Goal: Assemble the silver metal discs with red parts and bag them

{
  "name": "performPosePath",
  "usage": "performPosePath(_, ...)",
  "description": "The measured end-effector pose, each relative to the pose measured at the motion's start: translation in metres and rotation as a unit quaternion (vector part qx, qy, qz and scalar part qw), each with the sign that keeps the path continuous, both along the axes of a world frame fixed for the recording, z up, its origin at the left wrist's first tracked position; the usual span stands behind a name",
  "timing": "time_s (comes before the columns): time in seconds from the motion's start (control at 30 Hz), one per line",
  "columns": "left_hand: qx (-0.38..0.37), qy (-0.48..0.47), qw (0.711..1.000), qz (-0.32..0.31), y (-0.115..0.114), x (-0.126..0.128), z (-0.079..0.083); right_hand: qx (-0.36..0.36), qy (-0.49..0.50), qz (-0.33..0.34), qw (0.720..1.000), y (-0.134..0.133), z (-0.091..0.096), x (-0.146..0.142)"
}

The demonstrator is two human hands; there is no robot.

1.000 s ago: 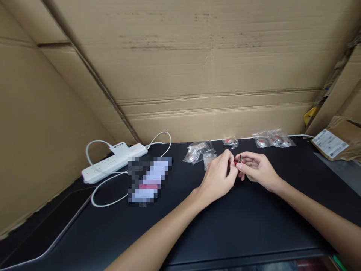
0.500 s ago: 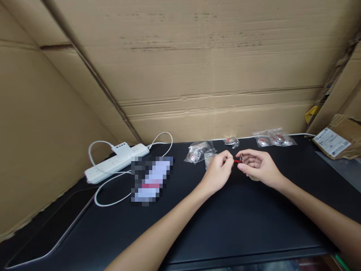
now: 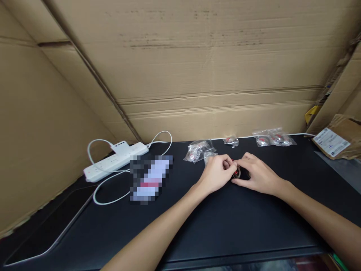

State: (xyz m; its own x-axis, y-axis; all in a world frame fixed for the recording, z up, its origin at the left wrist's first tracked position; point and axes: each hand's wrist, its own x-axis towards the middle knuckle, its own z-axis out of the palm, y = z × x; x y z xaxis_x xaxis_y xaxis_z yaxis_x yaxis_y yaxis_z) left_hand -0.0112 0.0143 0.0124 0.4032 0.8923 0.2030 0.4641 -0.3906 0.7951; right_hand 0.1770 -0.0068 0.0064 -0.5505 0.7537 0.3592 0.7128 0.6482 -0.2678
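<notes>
Red-marked piece (image 3: 238,173) slants near-right in left hand (image 3: 217,172).

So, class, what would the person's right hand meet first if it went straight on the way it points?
The right hand would probably meet the small red-marked piece first, then the left hand, though depth is unclear.

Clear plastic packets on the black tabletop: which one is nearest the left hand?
The small clear plastic packet partly hidden by the left hand; no hand covers the other packets.
</notes>
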Motion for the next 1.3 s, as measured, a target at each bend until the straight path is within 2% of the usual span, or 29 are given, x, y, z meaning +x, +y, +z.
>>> performPosePath(0.13,-0.004,0.009,1.000,-0.014,0.002,0.001,-0.008,-0.003,-0.003,0.023,1.000,0.000,0.003,0.000)
performPosePath(0.27,-0.002,0.021,1.000,-0.008,0.002,0.002,-0.011,-0.039,0.032,0.050,0.998,0.005,0.010,0.011)
performPosePath(0.37,0.006,0.048,0.999,0.002,0.000,0.003,-0.009,-0.066,0.059,0.015,0.996,0.012,0.013,0.026)
performPosePath(0.47,0.018,0.076,0.997,0.010,-0.002,0.003,-0.007,-0.102,0.031,-0.011,0.994,0.019,0.012,0.042)
performPosePath(0.67,0.044,0.111,0.993,0.016,-0.004,0.002,-0.005,-0.193,-0.001,-0.009,0.981,0.022,0.009,0.053)
performPosePath(0.73,0.052,0.112,0.992,0.016,-0.003,0.002,-0.006,-0.234,0.029,-0.005,0.972,0.021,0.011,0.051)
performPosePath(0.83,0.078,0.102,0.991,0.031,-0.003,0.001,-0.005,-0.282,0.132,0.011,0.950,0.020,0.018,0.048)
performPosePath(0.97,0.109,0.050,0.992,0.045,-0.005,0.001,0.005,-0.295,0.280,0.008,0.913,0.019,0.027,0.042)
performPosePath(1.07,0.079,-0.007,0.997,0.002,-0.009,0.003,0.011,-0.282,0.384,-0.017,0.879,0.016,0.028,0.029)
performPosePath(1.17,0.032,-0.065,0.997,-0.028,-0.007,0.003,0.011,-0.277,0.450,-0.020,0.849,0.013,0.021,0.013)
performPosePath(1.23,0.006,-0.098,0.995,-0.030,-0.001,0.001,0.008,-0.274,0.451,-0.013,0.849,0.014,0.013,0.007)
performPosePath(1.3,-0.010,-0.117,0.993,-0.021,0.007,-0.003,0.005,-0.220,0.418,-0.012,0.881,0.019,0.004,0.005)
